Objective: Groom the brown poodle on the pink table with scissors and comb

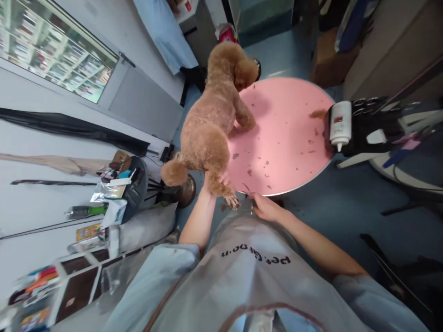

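Observation:
A brown curly-coated dog [211, 117] stands on the pink round table [287, 133], its head turned toward the far side. One hind leg is lifted over the near edge, with its paw [231, 198] by my apron. My left hand [209, 185] is closed around that hind leg, its fingers partly hidden behind the fur. Just right of the paw, my right hand [265, 207] is closed on a pair of scissors [247, 190], whose blades are small and hard to make out. Tufts of cut fur [266, 163] lie scattered across the tabletop.
A white squeeze bottle [341, 123] stands at the table's right, beside several scissors [368, 105] on a black holder. To the left, a small round stand [138, 198] carries brushes and packets. A blue-clad person [166, 32] is beyond the dog.

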`<state>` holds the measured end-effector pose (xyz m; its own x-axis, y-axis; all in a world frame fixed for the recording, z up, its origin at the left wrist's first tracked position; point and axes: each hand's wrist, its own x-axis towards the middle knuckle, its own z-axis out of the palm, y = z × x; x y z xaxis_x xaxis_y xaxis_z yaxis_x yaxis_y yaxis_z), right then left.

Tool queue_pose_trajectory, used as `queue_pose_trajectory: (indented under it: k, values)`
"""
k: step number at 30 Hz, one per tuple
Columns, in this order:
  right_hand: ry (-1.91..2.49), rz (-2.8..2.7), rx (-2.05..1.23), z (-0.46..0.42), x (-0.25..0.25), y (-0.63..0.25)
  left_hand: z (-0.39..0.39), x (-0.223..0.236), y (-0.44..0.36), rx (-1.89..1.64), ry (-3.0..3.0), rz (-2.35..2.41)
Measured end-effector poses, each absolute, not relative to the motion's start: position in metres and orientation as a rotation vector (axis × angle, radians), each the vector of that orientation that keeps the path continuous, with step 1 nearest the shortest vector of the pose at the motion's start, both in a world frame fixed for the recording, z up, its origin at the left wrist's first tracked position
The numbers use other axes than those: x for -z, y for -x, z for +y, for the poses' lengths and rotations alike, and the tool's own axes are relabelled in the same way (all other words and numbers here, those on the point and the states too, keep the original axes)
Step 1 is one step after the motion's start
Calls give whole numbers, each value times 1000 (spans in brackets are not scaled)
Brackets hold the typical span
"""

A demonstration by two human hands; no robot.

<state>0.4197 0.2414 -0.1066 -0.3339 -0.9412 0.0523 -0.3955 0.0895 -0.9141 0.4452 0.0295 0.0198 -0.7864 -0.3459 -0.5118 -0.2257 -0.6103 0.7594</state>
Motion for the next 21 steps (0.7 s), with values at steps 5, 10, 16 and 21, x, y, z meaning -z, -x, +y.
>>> queue_pose_trajectory:
  k: [5,10,16,21]
  values:
    - [1395,1735,1295,228,111,-432,34,-18,-442,2499,-1114,-1382]
    - [1454,1734,1393,217,108,-424,44,-24,-434,2399,-1102,-1346]
    - [1462,1794,1464,215,108,-417,50,-31,-430,2368,-1067,-1264]
    - [1529,1866,1492,211,108,-412,51,-32,-428,2466,-1006,-1155]
